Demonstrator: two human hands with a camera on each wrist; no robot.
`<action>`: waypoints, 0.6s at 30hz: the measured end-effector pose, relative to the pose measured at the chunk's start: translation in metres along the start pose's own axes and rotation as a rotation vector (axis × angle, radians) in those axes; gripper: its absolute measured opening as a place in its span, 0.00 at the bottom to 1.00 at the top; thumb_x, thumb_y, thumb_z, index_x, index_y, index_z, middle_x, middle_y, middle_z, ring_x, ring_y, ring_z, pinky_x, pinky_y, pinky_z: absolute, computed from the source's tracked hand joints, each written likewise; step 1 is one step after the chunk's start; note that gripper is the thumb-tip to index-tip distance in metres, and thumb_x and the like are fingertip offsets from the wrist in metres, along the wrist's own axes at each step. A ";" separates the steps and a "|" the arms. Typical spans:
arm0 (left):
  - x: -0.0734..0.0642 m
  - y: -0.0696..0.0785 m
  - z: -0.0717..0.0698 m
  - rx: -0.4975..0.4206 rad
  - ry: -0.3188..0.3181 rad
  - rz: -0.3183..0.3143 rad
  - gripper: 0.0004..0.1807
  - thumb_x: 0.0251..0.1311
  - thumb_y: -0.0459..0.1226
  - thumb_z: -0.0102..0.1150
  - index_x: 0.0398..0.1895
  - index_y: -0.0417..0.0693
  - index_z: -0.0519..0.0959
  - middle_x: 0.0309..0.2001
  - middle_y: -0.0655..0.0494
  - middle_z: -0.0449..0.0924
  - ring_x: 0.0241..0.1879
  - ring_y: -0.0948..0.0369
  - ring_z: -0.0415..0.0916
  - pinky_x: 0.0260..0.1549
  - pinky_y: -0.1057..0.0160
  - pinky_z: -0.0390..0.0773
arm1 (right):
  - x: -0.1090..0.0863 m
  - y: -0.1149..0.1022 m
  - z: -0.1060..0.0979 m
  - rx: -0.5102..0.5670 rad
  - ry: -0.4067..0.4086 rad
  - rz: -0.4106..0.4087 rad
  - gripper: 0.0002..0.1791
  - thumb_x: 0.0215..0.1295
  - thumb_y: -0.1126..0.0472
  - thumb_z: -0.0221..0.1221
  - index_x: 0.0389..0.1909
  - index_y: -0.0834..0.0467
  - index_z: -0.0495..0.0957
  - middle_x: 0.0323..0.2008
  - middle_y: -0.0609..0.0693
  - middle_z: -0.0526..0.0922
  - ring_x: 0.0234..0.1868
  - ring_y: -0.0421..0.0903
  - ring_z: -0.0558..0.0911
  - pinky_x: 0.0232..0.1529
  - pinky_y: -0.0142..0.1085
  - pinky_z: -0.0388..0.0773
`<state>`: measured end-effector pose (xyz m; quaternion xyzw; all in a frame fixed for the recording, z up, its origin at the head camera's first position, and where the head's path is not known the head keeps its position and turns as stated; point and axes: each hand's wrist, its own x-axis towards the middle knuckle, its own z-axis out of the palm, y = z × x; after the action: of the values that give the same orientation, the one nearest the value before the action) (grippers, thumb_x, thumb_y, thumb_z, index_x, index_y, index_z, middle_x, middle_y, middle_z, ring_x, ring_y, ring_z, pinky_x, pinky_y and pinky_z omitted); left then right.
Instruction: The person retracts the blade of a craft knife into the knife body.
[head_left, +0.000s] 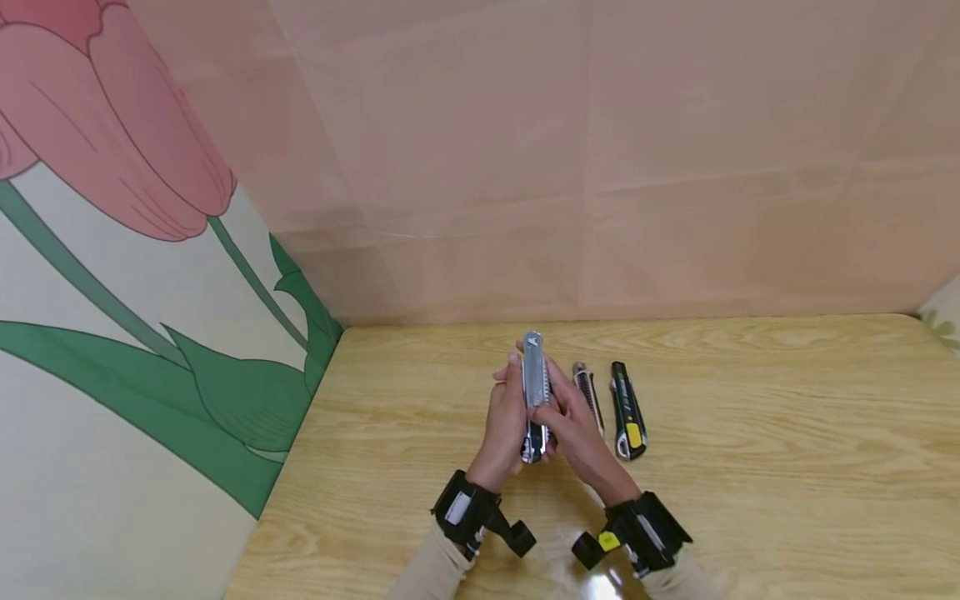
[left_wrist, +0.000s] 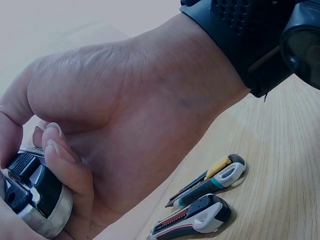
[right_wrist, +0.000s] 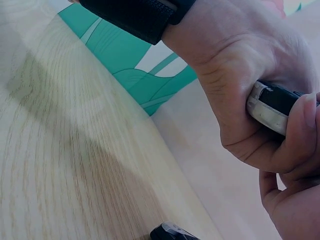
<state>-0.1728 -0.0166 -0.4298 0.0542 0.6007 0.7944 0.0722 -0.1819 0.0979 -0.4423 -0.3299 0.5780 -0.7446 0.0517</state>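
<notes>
A silver-and-black utility knife point(head_left: 536, 375) is held upright between both hands above the table, its silver end away from the person. My left hand point(head_left: 501, 433) grips it from the left, thumb along its side. In the left wrist view, curled fingertips lie against the black slider part of the utility knife point(left_wrist: 50, 197). My right hand point(head_left: 581, 433) holds it from the right with the thumb across its front; in the right wrist view its rounded end point(right_wrist: 267, 112) sits against the palm. No extended blade is clearly visible.
Two more cutters lie on the wood-grain table point(head_left: 772, 467) right of the hands: a slim grey one with red lines point(head_left: 587, 392), partly behind the right hand, and a black one with a yellow slider point(head_left: 628, 408). A pinkish sheet point(head_left: 480, 167) stands behind the table.
</notes>
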 end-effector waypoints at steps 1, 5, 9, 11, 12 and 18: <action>0.000 0.000 0.000 -0.004 0.006 -0.001 0.34 0.67 0.60 0.27 0.46 0.42 0.74 0.24 0.47 0.73 0.12 0.53 0.70 0.04 0.62 0.70 | 0.000 0.000 0.000 -0.004 0.007 0.002 0.38 0.59 0.77 0.41 0.69 0.49 0.49 0.56 0.61 0.69 0.59 0.52 0.63 0.58 0.36 0.59; 0.001 -0.002 0.002 -0.007 0.049 0.003 0.32 0.67 0.60 0.28 0.44 0.44 0.73 0.23 0.47 0.72 0.12 0.53 0.69 0.04 0.60 0.70 | 0.000 0.003 -0.003 -0.015 0.023 0.020 0.36 0.59 0.77 0.42 0.69 0.52 0.52 0.57 0.58 0.69 0.57 0.51 0.64 0.55 0.35 0.62; 0.006 -0.007 0.001 0.003 0.093 -0.008 0.35 0.64 0.64 0.30 0.42 0.44 0.74 0.23 0.46 0.72 0.12 0.52 0.69 0.03 0.60 0.70 | 0.001 0.010 -0.007 -0.008 0.016 0.029 0.34 0.61 0.75 0.44 0.68 0.51 0.53 0.57 0.55 0.69 0.54 0.52 0.65 0.45 0.36 0.70; 0.010 -0.013 -0.002 0.007 0.101 -0.017 0.36 0.62 0.65 0.31 0.40 0.43 0.73 0.23 0.45 0.72 0.12 0.52 0.69 0.03 0.59 0.70 | 0.001 0.017 -0.009 -0.001 0.014 0.029 0.34 0.62 0.73 0.44 0.68 0.49 0.54 0.57 0.54 0.69 0.54 0.52 0.66 0.43 0.36 0.72; 0.010 -0.014 -0.003 0.014 0.100 -0.020 0.36 0.63 0.65 0.31 0.41 0.44 0.74 0.23 0.45 0.72 0.12 0.51 0.69 0.03 0.58 0.70 | 0.001 0.016 -0.009 0.001 0.007 0.027 0.33 0.62 0.73 0.44 0.68 0.50 0.54 0.57 0.54 0.69 0.54 0.52 0.66 0.42 0.37 0.72; 0.011 -0.023 -0.008 0.039 0.097 -0.003 0.30 0.65 0.63 0.28 0.53 0.57 0.71 0.26 0.44 0.72 0.14 0.49 0.70 0.03 0.56 0.71 | -0.001 0.002 -0.004 -0.017 -0.023 0.041 0.35 0.60 0.76 0.41 0.68 0.52 0.53 0.57 0.58 0.69 0.54 0.52 0.65 0.45 0.37 0.70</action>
<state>-0.1839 -0.0158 -0.4536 0.0161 0.6191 0.7840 0.0428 -0.1839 0.1009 -0.4451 -0.3268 0.5903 -0.7346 0.0710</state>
